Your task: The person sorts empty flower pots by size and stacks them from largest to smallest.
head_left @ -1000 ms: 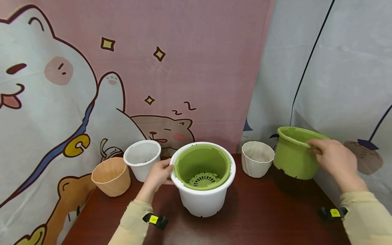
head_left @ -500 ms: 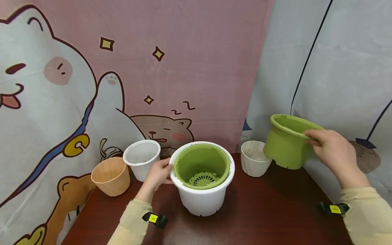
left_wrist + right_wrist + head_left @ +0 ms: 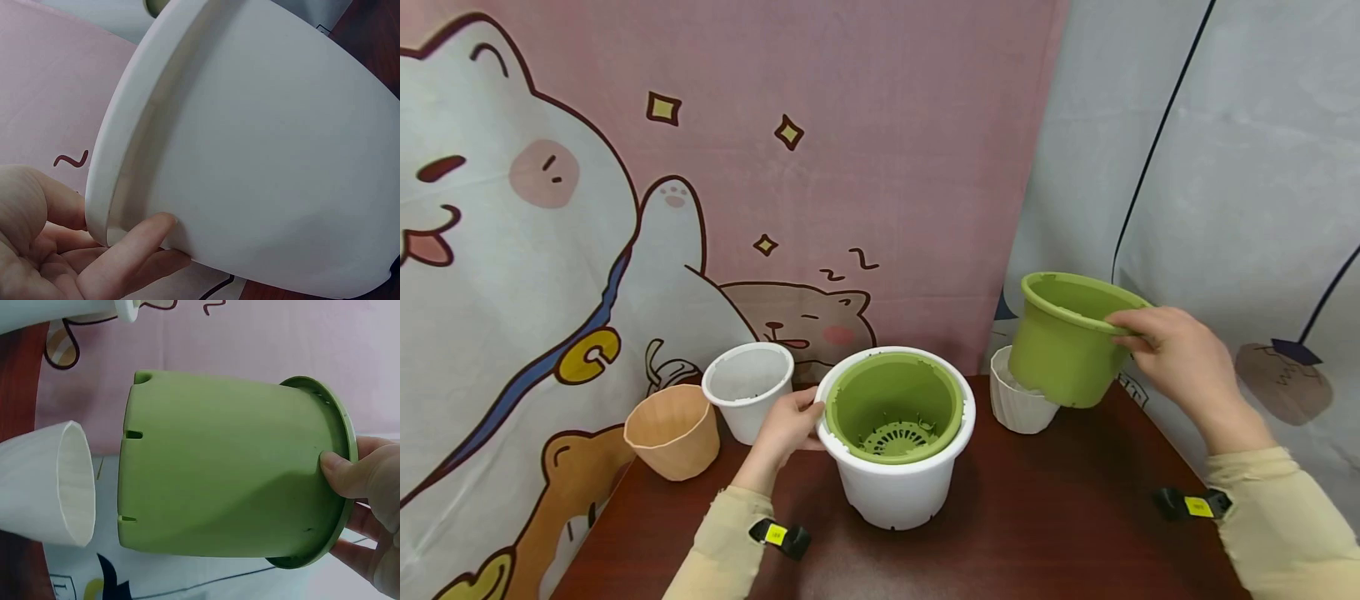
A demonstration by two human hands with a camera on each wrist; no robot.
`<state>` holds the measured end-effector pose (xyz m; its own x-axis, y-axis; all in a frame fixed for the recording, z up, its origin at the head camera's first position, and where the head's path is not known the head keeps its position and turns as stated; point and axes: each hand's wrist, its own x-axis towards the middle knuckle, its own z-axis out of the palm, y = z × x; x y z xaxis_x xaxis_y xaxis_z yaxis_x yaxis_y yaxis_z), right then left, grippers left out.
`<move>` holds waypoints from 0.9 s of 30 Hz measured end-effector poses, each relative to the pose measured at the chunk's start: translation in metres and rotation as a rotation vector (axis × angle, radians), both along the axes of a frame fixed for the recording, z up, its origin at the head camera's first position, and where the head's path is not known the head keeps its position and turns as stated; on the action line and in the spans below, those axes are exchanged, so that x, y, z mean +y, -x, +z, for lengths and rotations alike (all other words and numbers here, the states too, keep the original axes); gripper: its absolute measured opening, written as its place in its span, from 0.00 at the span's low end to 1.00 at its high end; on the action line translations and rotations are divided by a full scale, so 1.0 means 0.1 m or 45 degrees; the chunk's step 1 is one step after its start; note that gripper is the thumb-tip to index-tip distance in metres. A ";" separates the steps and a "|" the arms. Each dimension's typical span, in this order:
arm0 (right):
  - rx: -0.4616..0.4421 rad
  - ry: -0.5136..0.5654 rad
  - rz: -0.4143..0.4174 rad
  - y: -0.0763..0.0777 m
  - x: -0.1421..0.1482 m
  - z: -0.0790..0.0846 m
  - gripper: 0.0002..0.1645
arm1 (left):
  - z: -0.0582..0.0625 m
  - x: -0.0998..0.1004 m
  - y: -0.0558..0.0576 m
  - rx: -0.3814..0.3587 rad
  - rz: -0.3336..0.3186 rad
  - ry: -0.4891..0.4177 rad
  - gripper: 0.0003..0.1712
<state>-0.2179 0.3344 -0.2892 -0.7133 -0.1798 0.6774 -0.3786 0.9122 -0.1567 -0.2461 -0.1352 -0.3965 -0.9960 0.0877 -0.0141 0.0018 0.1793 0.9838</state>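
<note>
A large white flowerpot (image 3: 895, 497) stands mid-table with a green flowerpot (image 3: 891, 387) nested inside it, slotted at the bottom. My left hand (image 3: 787, 431) pinches the white pot's rim at its left side; in the left wrist view the fingers (image 3: 134, 256) lie under the rim against the wall. Raised off the table at the right, a second green flowerpot (image 3: 1063, 354) hangs slightly tilted from my right hand (image 3: 1183, 358). The right wrist view shows the thumb (image 3: 340, 472) on that pot's outside, just below the rim, with the other fingers behind it.
Behind the raised pot, partly covered by it, stands a small cream fluted pot (image 3: 1018, 408). At the left are a white pot (image 3: 748, 396) and an orange faceted pot (image 3: 673, 433). Printed cloth (image 3: 910, 167) hangs along the back of the dark red table (image 3: 1037, 533).
My right hand has lifted the second green flowerpot and carried it left, so it now overlaps the small cream pot. The left hand keeps its place on the white flowerpot's rim.
</note>
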 end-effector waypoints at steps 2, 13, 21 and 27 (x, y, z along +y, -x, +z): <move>0.014 0.004 0.026 0.01 -0.06 0.01 0.17 | 0.00 0.00 0.00 0.000 0.000 -0.001 0.21; 0.173 0.042 0.204 0.10 -0.31 0.04 0.19 | 0.00 -0.01 0.00 -0.005 0.000 0.002 0.22; 0.258 0.059 0.361 0.16 -0.49 0.10 0.21 | -0.02 -0.01 0.01 -0.002 0.009 -0.009 0.22; 0.307 0.078 0.453 0.18 -0.63 0.15 0.22 | -0.01 -0.01 0.01 0.001 0.004 -0.004 0.22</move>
<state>-0.2359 0.2719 -0.2742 -0.4343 -0.3403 0.8340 -0.7002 0.7100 -0.0750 -0.2470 -0.1362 -0.3979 -0.9963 0.0847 -0.0131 0.0020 0.1762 0.9843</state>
